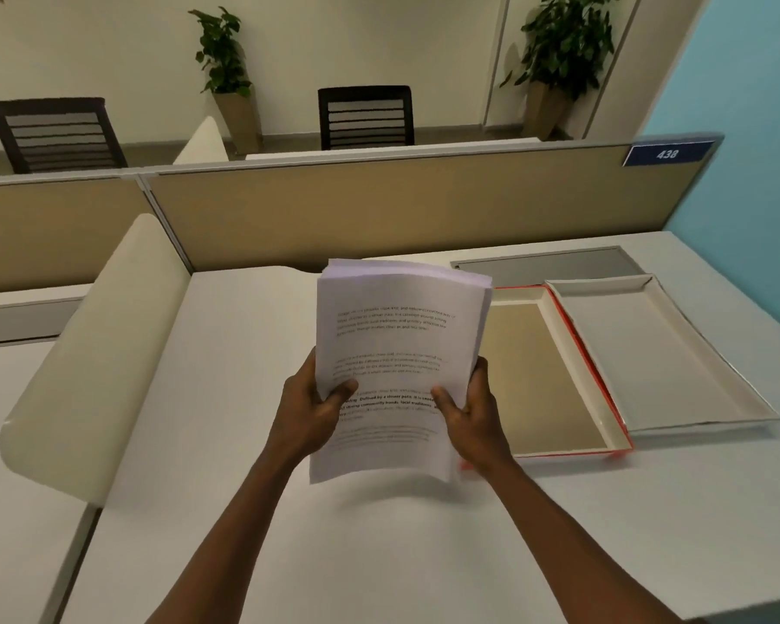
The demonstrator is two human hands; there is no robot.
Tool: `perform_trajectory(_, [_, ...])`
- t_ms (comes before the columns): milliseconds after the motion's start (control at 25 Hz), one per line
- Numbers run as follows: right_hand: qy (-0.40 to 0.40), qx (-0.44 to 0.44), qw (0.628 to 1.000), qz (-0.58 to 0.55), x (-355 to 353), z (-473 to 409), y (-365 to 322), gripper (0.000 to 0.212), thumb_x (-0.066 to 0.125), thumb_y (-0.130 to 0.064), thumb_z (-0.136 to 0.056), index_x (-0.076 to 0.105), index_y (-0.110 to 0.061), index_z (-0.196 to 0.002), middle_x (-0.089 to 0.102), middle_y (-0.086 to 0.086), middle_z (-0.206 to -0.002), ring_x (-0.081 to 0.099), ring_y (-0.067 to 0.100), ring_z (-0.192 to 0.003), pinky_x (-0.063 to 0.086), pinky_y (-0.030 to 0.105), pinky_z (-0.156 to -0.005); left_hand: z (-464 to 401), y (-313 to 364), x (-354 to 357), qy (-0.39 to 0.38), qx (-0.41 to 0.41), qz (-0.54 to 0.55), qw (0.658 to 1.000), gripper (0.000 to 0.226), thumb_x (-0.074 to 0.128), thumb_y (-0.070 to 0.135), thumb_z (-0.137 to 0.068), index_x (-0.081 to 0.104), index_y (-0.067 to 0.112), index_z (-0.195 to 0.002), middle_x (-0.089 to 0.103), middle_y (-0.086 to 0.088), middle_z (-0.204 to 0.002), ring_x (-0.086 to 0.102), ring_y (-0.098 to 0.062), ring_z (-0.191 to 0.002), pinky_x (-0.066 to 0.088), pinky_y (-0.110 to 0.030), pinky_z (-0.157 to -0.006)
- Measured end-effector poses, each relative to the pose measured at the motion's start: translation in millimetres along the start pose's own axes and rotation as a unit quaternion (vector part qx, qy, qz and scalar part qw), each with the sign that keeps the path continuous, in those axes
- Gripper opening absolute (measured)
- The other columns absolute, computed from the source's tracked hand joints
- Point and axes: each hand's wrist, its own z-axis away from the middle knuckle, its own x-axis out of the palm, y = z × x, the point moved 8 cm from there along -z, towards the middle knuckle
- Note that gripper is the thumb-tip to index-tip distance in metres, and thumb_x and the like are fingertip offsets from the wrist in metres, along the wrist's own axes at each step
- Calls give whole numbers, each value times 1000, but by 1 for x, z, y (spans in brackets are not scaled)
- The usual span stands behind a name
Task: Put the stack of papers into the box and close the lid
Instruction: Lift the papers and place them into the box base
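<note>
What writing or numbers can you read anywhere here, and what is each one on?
"438": white digits on the blue plate at the right end of the desk partition.
Top sheet of the stack of papers, held by the left hand and right hand: printed paragraphs, too blurred to read reliably.
The box and its lid show no writing.

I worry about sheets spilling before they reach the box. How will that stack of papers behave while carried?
Probably floppy: the stack of papers bows above the left hand and right hand, which grip only its lower part. Its upper edges look fanned, so loose sheets may slide. It seems light enough.
</note>
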Motion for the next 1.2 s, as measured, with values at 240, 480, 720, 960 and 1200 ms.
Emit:
perform_trajectory(240, [64, 128, 990, -19, -106, -20, 12, 55, 75, -31, -85, 42, -29, -129, 67, 3, -120, 72, 26, -98, 60, 52, -84, -37, 45, 86, -68, -60, 99, 991, 44, 73, 29, -90, 55, 26, -131, 73, 0, -122, 78, -26, -94, 67, -45, -78])
perform_trajectory(480, [113, 194, 974, -22, -243, -66, 36, 46, 83, -20, -78, 57, -18, -116, 71, 10, -116, 73, 29, -91, 60, 51, -86, -77, 76, 227, -125, -132, 165, 969, 31, 68, 16, -96, 59, 15, -125, 74, -11, -122, 78, -28, -96, 65, -49, -85])
perform_trajectory(720, [131, 220, 965, 57, -385, -122, 67, 56, 81, -18, -80, 54, -10, -129, 66, 16, -126, 69, 37, -99, 56, 56, -92, -116, 109, 379, -154, -168, 167, 959, 35, 66, 8, -93, 62, 7, -127, 69, -14, -131, 69, -34, -112, 57, -51, -98])
perform_trajectory(960, [101, 242, 952, 155, -457, -170, 109, 61, 77, -27, -84, 49, -9, -134, 60, 20, -133, 65, 41, -109, 52, 57, -98, -139, 103, 484, -169, -201, 114, 958, 54, 56, -1, -94, 38, 11, -143, 57, -13, -142, 61, -35, -123, 54, -54, -104])
perform_trajectory(1200, [85, 255, 940, 208, -467, -201, 155, 59, 75, -29, -86, 48, -9, -135, 59, 20, -135, 63, 40, -113, 52, 53, -98, -154, 80, 517, -166, -167, 48, 971, 56, 63, 0, -90, 34, 21, -134, 51, 6, -123, 57, -32, -130, 54, -44, -101])
